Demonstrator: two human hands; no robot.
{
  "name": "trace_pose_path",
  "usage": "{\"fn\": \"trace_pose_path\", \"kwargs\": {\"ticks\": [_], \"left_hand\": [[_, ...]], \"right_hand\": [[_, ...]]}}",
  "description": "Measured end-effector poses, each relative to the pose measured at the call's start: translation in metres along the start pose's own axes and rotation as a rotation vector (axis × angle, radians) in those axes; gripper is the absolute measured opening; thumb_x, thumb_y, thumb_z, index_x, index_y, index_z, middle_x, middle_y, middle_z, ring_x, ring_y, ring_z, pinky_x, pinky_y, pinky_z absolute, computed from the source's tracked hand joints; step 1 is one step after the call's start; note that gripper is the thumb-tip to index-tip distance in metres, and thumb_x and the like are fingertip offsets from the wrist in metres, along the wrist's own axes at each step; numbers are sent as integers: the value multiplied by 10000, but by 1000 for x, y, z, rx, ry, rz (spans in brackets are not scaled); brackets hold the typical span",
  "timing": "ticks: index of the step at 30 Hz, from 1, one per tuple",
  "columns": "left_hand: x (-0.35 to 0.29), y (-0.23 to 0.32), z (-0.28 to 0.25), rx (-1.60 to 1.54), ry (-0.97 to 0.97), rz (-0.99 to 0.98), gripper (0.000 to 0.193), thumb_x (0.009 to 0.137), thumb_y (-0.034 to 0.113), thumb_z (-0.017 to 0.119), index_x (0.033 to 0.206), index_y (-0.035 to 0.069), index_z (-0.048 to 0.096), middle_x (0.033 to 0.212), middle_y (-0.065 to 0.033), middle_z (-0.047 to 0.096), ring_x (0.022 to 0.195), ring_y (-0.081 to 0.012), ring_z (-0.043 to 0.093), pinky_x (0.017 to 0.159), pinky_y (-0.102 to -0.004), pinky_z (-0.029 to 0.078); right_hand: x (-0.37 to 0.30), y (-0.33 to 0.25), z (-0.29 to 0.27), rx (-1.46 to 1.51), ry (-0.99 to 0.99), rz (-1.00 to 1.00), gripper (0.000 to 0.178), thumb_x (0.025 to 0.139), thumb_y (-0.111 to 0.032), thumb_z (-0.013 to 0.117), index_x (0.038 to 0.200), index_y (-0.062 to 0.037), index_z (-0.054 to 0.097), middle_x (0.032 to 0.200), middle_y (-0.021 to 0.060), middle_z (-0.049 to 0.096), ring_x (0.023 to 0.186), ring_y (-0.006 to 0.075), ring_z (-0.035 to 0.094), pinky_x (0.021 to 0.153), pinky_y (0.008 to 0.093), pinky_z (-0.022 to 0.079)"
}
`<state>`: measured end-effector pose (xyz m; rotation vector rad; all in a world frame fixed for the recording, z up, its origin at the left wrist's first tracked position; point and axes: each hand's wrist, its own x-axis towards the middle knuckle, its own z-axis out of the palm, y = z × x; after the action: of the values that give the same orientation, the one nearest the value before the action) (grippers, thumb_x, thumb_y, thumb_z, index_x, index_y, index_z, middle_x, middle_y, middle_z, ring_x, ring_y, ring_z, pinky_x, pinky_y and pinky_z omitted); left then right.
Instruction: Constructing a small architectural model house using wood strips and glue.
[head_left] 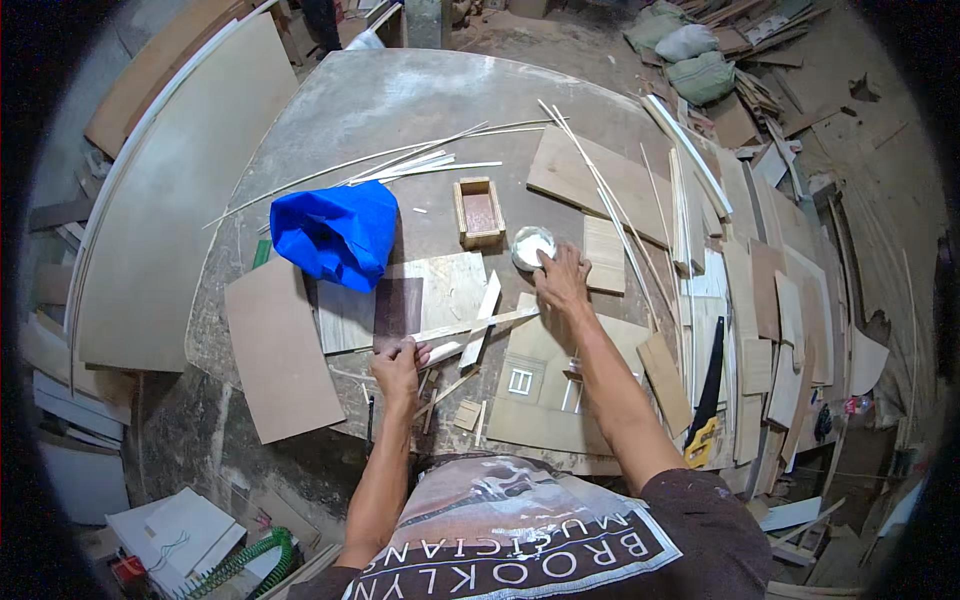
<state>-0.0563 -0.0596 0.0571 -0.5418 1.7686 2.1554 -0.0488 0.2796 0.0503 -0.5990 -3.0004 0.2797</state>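
Note:
My left hand (397, 370) is closed in a pinch near the table's front edge, at the left end of a thin pale wood strip (475, 325). The strip slants up to the right, toward my other wrist. My right hand (563, 277) reaches to a small round tub of white paste (533, 248), its stretched index finger at the paste and the other fingers partly hidden. Below that arm lies a thin wood panel (520, 425) with a small white window frame (520, 381) on it. A short pale board (481, 320) lies crosswise under the strip.
A small open wooden box (480, 212) stands beyond the strip, with a blue bag (335, 232) to its left. Long thin strips (400, 160) lie across the far table. A yellow-handled handsaw (706, 400) rests at the right among stacked boards. A brown panel (283, 350) overhangs the left front.

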Motion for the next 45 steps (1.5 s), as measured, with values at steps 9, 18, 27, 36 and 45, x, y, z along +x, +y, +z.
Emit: {"fn": "trace_pose_path", "kwargs": {"ticks": [9,18,27,36,45], "left_hand": [[-1,-6,3,-11,13,15,231,958,115,622,980,-115,610,906,-189,689,804,-270,728,666,-293,605],[-8,-16,6,-11,12,41,191,953,88,609,928,-101,608,884,-174,691,786,-253,728,623,-274,593],[-15,-12,7,-43,54,-12,208,957,96,602,965,-112,604,906,-173,695,792,-241,727,647,-261,596],[-14,-17,5,-37,42,10,248,963,110,592,975,-138,603,927,-203,701,791,-241,728,632,-262,593],[-21,-10,7,-59,83,-70,183,935,59,570,939,-118,616,884,-174,704,749,-216,723,600,-255,586]], "right_hand": [[-5,-2,-1,93,80,29,474,800,-299,541,1252,-200,643,1480,200,376,1386,380,308,1054,638,267],[-35,-12,0,485,299,94,392,799,-151,563,1169,-109,684,1326,195,471,1213,356,442,1003,499,365],[-112,-53,18,1553,-186,694,434,883,-66,503,1315,-64,546,653,8,505,493,81,455,402,239,331],[-125,-54,61,1136,-89,518,479,883,-130,505,1353,-76,580,810,98,639,725,190,587,709,328,490],[-148,-95,67,1119,-123,239,561,887,-56,540,1441,-134,500,766,2,567,688,111,523,652,257,463]]}}
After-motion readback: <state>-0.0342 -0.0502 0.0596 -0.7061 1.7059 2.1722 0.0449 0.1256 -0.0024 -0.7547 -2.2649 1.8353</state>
